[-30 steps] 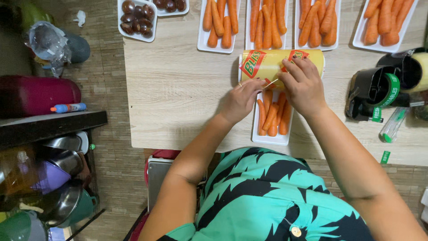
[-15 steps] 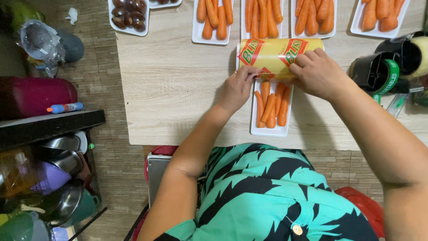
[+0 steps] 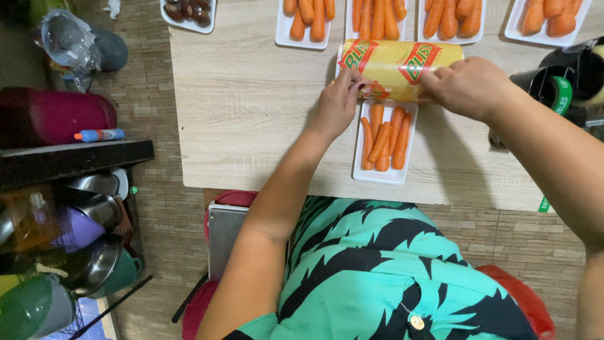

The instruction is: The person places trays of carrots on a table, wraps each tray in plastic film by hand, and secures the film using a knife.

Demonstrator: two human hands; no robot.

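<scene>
Both hands are on the yellow roll of cling film with red and green print (image 3: 399,68), lying across the pale wooden table (image 3: 251,107) at the far end of the white rectangular foam tray of orange carrots (image 3: 382,143). The left hand (image 3: 336,104) pinches the roll's near edge with its fingertips, and the right hand (image 3: 469,87) is clamped over its other end. I'd keep the film taut and square to the tray. More white trays of carrots (image 3: 377,19) crowd right behind, and black tape dispensers (image 3: 553,82) sit near the right arm.
</scene>
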